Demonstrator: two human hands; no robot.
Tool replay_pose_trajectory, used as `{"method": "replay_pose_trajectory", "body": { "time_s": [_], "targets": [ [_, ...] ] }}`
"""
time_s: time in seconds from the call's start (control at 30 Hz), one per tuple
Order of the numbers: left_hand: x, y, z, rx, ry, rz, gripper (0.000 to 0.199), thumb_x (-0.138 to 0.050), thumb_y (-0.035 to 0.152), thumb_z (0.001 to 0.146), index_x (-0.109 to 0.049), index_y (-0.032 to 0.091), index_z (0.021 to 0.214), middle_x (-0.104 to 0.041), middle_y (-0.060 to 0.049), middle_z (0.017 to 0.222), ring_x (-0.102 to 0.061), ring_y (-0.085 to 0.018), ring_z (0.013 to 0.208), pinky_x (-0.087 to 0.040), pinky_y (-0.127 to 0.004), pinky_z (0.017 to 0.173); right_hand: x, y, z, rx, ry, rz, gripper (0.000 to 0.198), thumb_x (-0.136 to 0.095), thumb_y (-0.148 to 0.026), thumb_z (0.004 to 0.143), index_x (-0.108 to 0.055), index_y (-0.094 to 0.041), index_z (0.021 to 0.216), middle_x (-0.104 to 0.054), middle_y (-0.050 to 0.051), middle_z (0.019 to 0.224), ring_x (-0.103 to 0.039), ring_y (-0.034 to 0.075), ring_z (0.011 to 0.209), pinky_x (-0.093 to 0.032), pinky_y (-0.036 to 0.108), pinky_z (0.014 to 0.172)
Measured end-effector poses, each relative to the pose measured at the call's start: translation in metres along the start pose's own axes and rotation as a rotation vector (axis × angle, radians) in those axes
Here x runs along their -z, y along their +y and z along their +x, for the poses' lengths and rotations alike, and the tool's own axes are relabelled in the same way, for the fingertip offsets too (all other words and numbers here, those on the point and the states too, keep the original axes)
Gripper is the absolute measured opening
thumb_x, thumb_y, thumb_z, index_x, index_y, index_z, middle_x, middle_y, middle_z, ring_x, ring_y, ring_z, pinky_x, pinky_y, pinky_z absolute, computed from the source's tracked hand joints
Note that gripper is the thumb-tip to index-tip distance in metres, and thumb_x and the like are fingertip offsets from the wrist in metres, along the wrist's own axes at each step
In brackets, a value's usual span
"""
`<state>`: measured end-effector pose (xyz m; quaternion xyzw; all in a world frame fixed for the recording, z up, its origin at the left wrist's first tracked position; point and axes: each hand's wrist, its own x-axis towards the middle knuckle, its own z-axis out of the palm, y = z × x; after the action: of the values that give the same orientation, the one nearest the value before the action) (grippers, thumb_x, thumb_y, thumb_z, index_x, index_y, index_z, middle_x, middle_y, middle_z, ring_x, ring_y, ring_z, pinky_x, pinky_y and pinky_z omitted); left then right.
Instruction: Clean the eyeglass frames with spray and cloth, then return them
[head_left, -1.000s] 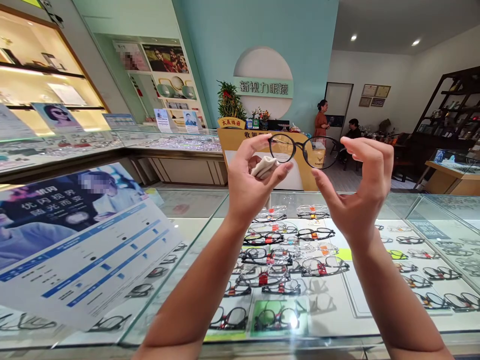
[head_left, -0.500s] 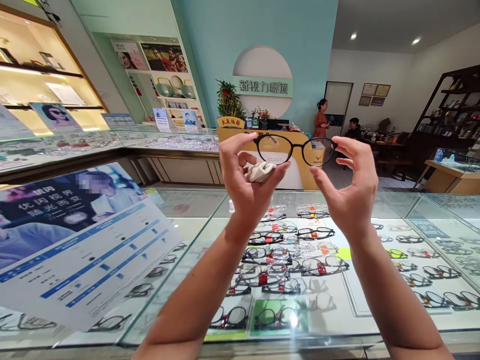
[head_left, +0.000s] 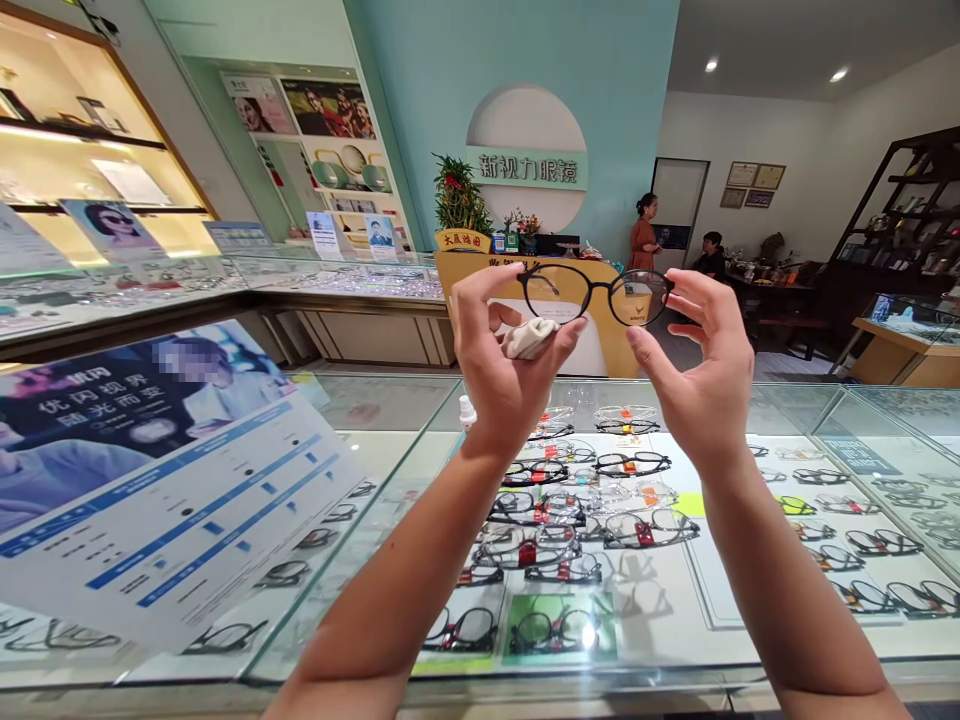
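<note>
Between my two hands a pair of black round-framed eyeglasses (head_left: 600,287) is held up in the air, above a glass display case. My left hand (head_left: 501,345) is closed on the left rim, with fingertips at the top corner and thumb at the bottom edge. A crumpled whitish cloth (head_left: 529,337) is tucked in that same palm. My right hand (head_left: 701,365) grips the right rim, index finger at the outer corner and thumb under the lens. Through the clear lenses the yellow counter behind shows.
Under my arms stands the glass display case (head_left: 660,645) with several rows of eyeglasses. A printed poster board (head_left: 225,500) leans at left. Farther back are a yellow counter (head_left: 465,290), a plant (head_left: 459,195), a standing person (head_left: 643,245) and a seated person (head_left: 710,260).
My left hand and the left side of the eyeglasses have shifted slightly right and up. The glasses look turned a little. Both hands keep their grip.
</note>
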<state>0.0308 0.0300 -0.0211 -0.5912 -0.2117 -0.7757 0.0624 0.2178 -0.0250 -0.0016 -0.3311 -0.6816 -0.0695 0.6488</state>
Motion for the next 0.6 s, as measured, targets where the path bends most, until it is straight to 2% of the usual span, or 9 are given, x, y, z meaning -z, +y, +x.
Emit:
{"method": "replay_pose_trajectory", "body": {
  "time_s": [0.1, 0.27, 0.47, 0.6],
  "targets": [
    [-0.0028, -0.0039, 0.0001, 0.074, -0.027, -0.083, 0.065, -0.092, 0.058, 0.081, -0.063, 0.029, 0.132, -0.065, -0.007, 0.133, -0.056, -0.009, 0.071, -0.047, -0.028, 0.065, -0.0020, -0.0020, -0.0020, 0.000, 0.026, 0.018, 0.049, -0.074, -0.039, 0.097, -0.059, -0.036, 0.143, -0.065, 0.008, 0.147, -0.066, 0.033, 0.132, -0.061, 0.053, 0.103],
    [-0.0042, -0.0032, 0.0005, 0.144, -0.076, -0.172, 0.063, -0.093, 0.055, 0.081, -0.062, 0.031, 0.131, -0.069, -0.008, 0.134, -0.062, -0.011, 0.072, -0.051, -0.028, 0.065, -0.0057, -0.0041, -0.0040, 0.000, 0.061, 0.023, 0.048, -0.074, -0.039, 0.097, -0.060, -0.034, 0.143, -0.064, 0.009, 0.144, -0.065, 0.032, 0.132, -0.060, 0.055, 0.107],
    [-0.0036, -0.0016, 0.0009, 0.152, -0.060, -0.126, 0.061, -0.088, 0.060, 0.084, -0.063, 0.029, 0.130, -0.068, -0.011, 0.136, -0.062, -0.011, 0.071, -0.052, -0.029, 0.065, -0.0055, -0.0067, -0.0013, -0.040, 0.120, 0.086, 0.028, -0.066, -0.040, 0.102, -0.070, -0.030, 0.128, -0.071, 0.008, 0.131, -0.070, 0.027, 0.124, -0.062, 0.049, 0.102],
    [-0.0017, -0.0091, -0.0009, 0.083, -0.049, -0.067, 0.066, -0.087, 0.061, 0.084, -0.061, 0.028, 0.135, -0.066, -0.011, 0.136, -0.058, -0.010, 0.070, -0.049, -0.029, 0.063, -0.0041, -0.0052, 0.0034, -0.093, 0.155, 0.231, 0.018, -0.067, -0.040, 0.104, -0.075, -0.029, 0.116, -0.076, 0.006, 0.119, -0.074, 0.022, 0.113, -0.062, 0.042, 0.099]
  ]
}}
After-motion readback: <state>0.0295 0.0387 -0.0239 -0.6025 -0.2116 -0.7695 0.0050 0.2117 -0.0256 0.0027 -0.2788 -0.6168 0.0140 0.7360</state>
